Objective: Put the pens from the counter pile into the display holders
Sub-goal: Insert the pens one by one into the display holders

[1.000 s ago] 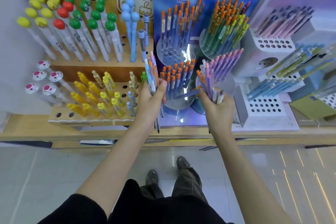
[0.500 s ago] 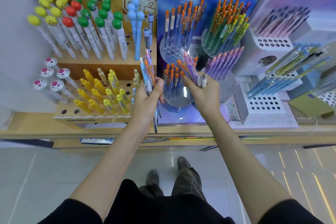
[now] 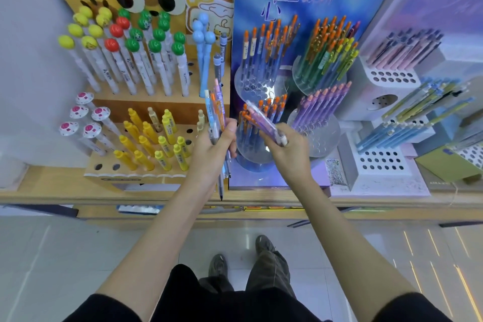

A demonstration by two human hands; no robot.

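Fingers [image 3: 230, 126] of the left hand [image 3: 210, 150] curl round an upright pen bundle [image 3: 216, 110]; the right hand [image 3: 288, 155] grips slanted purple pens [image 3: 262, 121], count blurred.

Clear glossy plastic holders [image 3: 257, 148], smooth plastic pens [image 3: 264, 120] — matt wood counter [image 3: 52, 185] — shiny tiled floor [image 3: 65, 256].

Wooden counter [image 3: 52, 185] runs the full width, front edge facing the camera. Directly on it, left to right: brown cartoon-face pen stand [image 3: 136, 176], blue display stand [image 3: 261, 179] touching its right side, white perforated stand [image 3: 379, 181] just beside that, then an olive-green box [image 3: 444, 165] at the right end, tilted and partly cut off. White object [image 3: 10, 170] sits at the far left edge, too blurred to identify. Bare wood shows left of the brown stand.
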